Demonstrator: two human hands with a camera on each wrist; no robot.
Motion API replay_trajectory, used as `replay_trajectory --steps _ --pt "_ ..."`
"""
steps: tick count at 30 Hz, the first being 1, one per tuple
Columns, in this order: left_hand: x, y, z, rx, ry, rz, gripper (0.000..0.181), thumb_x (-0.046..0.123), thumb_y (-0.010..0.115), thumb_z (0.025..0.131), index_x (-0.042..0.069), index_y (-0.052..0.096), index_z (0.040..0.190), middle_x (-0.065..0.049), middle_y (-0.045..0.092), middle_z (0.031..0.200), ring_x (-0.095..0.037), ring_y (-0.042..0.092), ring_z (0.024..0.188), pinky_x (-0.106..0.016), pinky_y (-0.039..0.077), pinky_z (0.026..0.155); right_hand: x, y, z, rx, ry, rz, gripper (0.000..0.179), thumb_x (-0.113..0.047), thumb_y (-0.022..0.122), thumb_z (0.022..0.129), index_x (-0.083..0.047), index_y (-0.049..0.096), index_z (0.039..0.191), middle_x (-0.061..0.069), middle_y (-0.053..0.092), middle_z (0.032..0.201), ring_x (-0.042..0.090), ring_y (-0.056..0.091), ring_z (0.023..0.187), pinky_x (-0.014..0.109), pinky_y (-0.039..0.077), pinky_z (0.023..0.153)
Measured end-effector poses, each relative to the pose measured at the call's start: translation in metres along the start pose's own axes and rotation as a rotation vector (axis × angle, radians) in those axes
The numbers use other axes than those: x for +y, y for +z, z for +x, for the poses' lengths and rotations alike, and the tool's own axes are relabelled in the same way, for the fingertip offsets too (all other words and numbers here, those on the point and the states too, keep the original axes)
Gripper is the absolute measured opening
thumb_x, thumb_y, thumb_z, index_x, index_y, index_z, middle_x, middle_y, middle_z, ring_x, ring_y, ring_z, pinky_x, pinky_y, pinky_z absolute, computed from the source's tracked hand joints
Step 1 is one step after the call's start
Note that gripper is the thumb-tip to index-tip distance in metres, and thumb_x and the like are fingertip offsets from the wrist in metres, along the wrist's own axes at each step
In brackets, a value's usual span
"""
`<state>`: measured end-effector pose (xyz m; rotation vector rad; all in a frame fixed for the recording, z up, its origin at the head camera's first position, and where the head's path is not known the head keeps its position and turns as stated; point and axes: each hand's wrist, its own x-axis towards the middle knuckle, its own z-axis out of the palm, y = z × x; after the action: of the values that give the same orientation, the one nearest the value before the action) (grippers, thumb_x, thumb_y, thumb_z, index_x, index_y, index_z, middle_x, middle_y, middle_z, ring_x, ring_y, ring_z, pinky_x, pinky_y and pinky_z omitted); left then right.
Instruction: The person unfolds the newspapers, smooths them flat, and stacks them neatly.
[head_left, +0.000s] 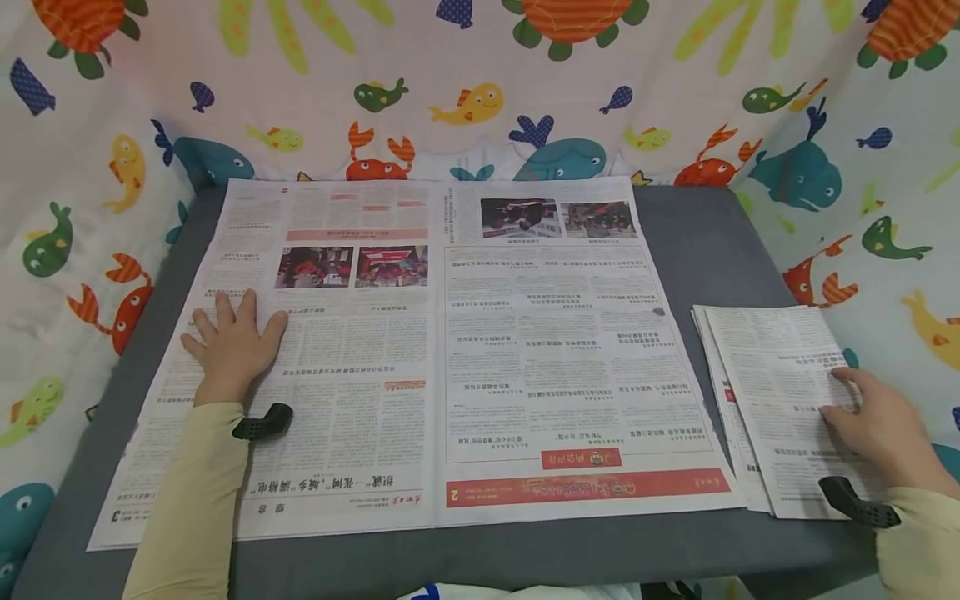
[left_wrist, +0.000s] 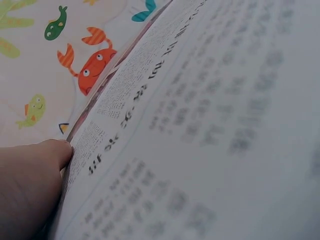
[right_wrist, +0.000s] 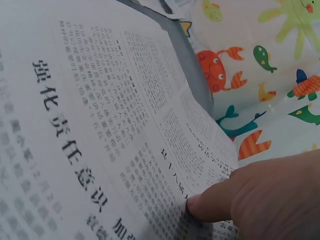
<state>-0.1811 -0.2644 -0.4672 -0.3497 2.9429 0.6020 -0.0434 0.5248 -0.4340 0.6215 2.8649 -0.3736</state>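
My left hand (head_left: 236,350) lies with fingers spread and palm down on the left page of an opened newspaper (head_left: 360,350), which shows upside down in the head view. The left wrist view has the thumb (left_wrist: 37,175) beside the printed page (left_wrist: 150,150). On the right, a folded newspaper (head_left: 787,400) lies over other folded sheets (head_left: 738,450). My right hand (head_left: 885,425) rests at its right edge, with thumb and index fingertip on the paper. From the right wrist, the thumb (right_wrist: 215,200) touches the printed text; the other fingers are mostly hidden.
Both newspapers lie on a grey table (head_left: 697,242). A white cloth (head_left: 465,67) printed with sea animals stands behind it and along both sides. Dark wrist straps (head_left: 262,422) sit on both sleeves.
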Motion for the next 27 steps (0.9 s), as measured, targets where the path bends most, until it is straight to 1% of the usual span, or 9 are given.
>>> replay_trajectory --steps 3,9,13,15,17,20,24,25,27 --pt "0.000 0.001 0.000 0.007 0.000 0.001 0.088 0.062 0.029 0.102 0.004 0.004 0.163 -0.033 -0.018 0.164 -0.063 -0.024 0.146 -0.083 -0.013 0.109 0.001 0.001 0.002 0.030 0.029 0.002 0.069 -0.006 0.059 0.093 0.010 0.028 0.152 0.047 0.030 0.146 0.062 0.036 0.118 0.078 0.035 0.100" --pt "0.000 0.003 0.001 0.027 0.008 0.000 0.086 0.059 0.033 0.103 0.004 0.007 0.163 -0.034 -0.014 0.165 -0.064 -0.022 0.147 -0.083 -0.012 0.109 0.001 -0.001 0.001 0.047 0.076 0.027 0.067 -0.003 0.058 0.093 0.011 0.030 0.152 0.045 0.027 0.150 0.061 0.036 0.117 0.077 0.036 0.101" --pt "0.000 0.003 0.000 0.033 0.010 -0.007 0.085 0.058 0.034 0.103 0.004 0.008 0.163 -0.033 -0.014 0.165 -0.063 -0.022 0.147 -0.083 -0.013 0.109 -0.003 -0.005 0.000 0.077 0.106 0.049 0.067 -0.001 0.059 0.091 0.011 0.032 0.151 0.046 0.031 0.148 0.060 0.037 0.117 0.076 0.037 0.100" --pt "0.000 0.003 0.000 0.033 0.012 -0.011 0.084 0.058 0.034 0.103 0.004 0.008 0.163 -0.033 -0.014 0.165 -0.063 -0.022 0.147 -0.083 -0.013 0.109 -0.004 -0.007 -0.002 0.104 0.112 0.065 0.065 0.001 0.058 0.090 0.011 0.035 0.150 0.046 0.033 0.146 0.059 0.040 0.114 0.073 0.039 0.095" --pt "0.001 0.003 0.000 0.037 0.015 -0.011 0.084 0.057 0.035 0.103 0.004 0.009 0.163 -0.033 -0.013 0.166 -0.062 -0.022 0.148 -0.083 -0.013 0.109 -0.004 -0.011 -0.002 0.118 0.112 0.085 0.065 0.001 0.057 0.089 0.010 0.035 0.150 0.046 0.033 0.145 0.057 0.042 0.107 0.069 0.042 0.085" --pt "0.001 0.003 0.000 0.038 0.014 -0.008 0.083 0.056 0.034 0.103 0.004 0.010 0.163 -0.033 -0.013 0.166 -0.063 -0.021 0.148 -0.083 -0.012 0.109 0.000 -0.017 0.000 0.111 0.088 0.103 0.065 0.000 0.057 0.091 0.009 0.034 0.152 0.045 0.032 0.142 0.051 0.048 0.094 0.050 0.045 0.063" --pt "0.001 0.003 0.001 0.036 0.013 -0.008 0.083 0.056 0.034 0.104 0.004 0.009 0.163 -0.034 -0.013 0.166 -0.063 -0.021 0.148 -0.083 -0.012 0.109 0.011 -0.022 0.007 0.056 -0.015 0.133 0.066 -0.001 0.063 0.093 0.008 0.034 0.152 0.047 0.035 0.136 0.042 0.057 0.078 0.031 0.043 0.051" --pt "0.001 0.003 0.001 0.036 0.013 -0.008 0.084 0.057 0.034 0.104 0.004 0.009 0.163 -0.033 -0.013 0.166 -0.063 -0.021 0.148 -0.083 -0.012 0.109 0.014 -0.023 0.009 0.027 -0.045 0.168 0.066 -0.003 0.064 0.095 0.005 0.036 0.153 0.043 0.044 0.130 0.038 0.061 0.075 0.031 0.046 0.050" --pt "0.001 0.002 0.000 0.033 0.012 -0.009 0.084 0.057 0.034 0.103 0.004 0.009 0.163 -0.033 -0.013 0.166 -0.062 -0.022 0.148 -0.083 -0.012 0.109 0.020 -0.026 0.012 -0.054 -0.104 0.249 0.064 -0.007 0.062 0.099 -0.007 0.037 0.158 0.016 0.063 0.118 0.026 0.065 0.072 0.032 0.052 0.052"
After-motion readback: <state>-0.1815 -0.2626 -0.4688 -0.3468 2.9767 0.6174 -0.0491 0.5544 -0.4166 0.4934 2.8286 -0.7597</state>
